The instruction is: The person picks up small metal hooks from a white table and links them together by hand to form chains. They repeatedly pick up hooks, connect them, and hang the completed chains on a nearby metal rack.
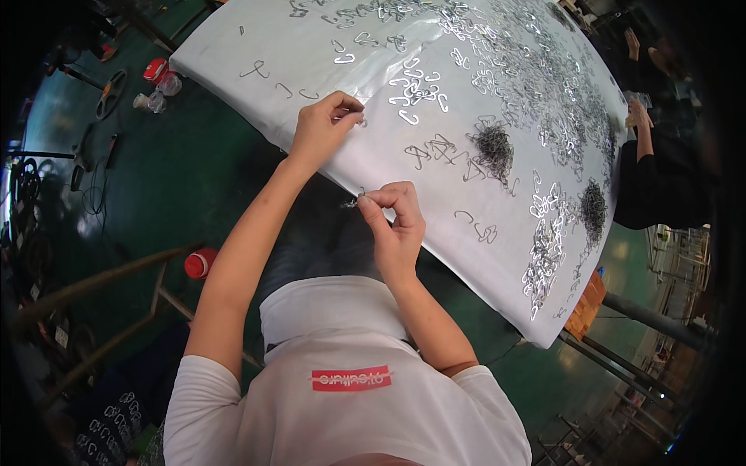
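Note:
My left hand (pixel 325 124) rests at the near edge of the white-covered table (pixel 311 46), its fingertips pinched on a small metal hook (pixel 362 120). Just off the table edge, my right hand (pixel 395 217) pinches another small wire hook with a spring (pixel 351 203) between thumb and forefinger. Loose shiny metal hooks (pixel 416 89) lie scattered on the cover just beyond my left hand. A dark heap of small springs (pixel 495 147) sits to the right of both hands.
Dense piles of hooks (pixel 544 256) cover the table's right and far side, with a second dark heap (pixel 594 208). Another person's hand (pixel 639 116) in a dark sleeve works at the far right edge. A red-capped container (pixel 200 263) and bottles (pixel 155 97) stand on the green floor.

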Demonstrator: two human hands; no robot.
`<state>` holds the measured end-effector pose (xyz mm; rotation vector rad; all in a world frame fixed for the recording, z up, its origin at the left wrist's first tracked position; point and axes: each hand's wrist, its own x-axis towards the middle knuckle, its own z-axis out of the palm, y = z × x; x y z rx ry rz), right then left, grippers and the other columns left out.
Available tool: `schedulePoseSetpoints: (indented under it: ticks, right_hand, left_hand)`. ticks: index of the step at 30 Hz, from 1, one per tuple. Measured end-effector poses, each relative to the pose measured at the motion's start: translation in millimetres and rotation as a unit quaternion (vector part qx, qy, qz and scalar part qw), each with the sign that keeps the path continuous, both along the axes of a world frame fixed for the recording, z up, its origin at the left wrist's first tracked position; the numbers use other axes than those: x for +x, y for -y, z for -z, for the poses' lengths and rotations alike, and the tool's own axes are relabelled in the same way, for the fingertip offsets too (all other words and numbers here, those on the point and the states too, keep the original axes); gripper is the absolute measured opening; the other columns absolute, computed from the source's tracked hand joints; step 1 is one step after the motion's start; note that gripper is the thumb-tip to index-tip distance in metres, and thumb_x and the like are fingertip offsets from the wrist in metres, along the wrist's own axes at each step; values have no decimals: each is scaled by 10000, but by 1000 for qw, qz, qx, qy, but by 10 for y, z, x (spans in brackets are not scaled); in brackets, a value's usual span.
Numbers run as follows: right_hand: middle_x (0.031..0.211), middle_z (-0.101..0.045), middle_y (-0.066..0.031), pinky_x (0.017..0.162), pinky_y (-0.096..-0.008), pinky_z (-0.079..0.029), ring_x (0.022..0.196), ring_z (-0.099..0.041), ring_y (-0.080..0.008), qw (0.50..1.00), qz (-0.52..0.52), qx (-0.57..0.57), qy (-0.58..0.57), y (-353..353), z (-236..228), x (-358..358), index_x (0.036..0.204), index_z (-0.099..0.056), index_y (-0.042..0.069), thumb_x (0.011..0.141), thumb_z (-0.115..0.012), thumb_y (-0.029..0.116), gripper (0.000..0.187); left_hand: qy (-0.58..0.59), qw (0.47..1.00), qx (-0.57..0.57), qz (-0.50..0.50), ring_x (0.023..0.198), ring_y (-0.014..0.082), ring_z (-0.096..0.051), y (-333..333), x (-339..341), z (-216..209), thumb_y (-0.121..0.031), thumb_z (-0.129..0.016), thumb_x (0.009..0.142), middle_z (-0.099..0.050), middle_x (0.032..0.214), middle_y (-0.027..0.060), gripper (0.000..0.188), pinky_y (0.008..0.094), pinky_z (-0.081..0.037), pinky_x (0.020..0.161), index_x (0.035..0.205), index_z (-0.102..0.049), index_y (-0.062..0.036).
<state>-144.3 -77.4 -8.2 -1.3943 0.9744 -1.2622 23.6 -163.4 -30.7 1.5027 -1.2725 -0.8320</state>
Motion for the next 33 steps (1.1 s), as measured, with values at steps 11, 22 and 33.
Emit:
schedulePoseSetpoints:
  ticks: [11, 22, 33]
  right_hand:
    - [856, -526, -44, 681, -259, -446, 750, -538, -128, 998, 13, -22, -58, -83, -121, 14, 836, -671, 12, 831, -723, 62, 72]
    - [880, -622, -86, 744, -308, -465, 788, -583, -187, 984, 20, -36, -174, 200, 71, -246, 932, -661, 9, 845, -698, 91, 126]
    - [893, -675, -101, 730, -397, -489, 784, -642, -276, 801, 42, -21, -597, 1099, 423, -488, 919, -675, 61, 856, -666, 235, 185]
  left_hand:
    - [-19, 994, -89, 64, 935, 202, -707, -1091, -173, -827, 60, -617, 854, -683, 1129, 150, 478, 297, -552, 839, 1310, -518, -45]
    - [0, 993, -120, 16, 860, 192, -719, -1226, -188, -682, 24, -699, 807, -722, 928, 105, 257, 271, -568, 746, 1057, -650, -10]
    - [24, 996, -88, -22, 818, 132, -703, -1349, -255, -653, 52, -684, 822, -735, 902, 76, 187, 230, -544, 740, 998, -709, -4]
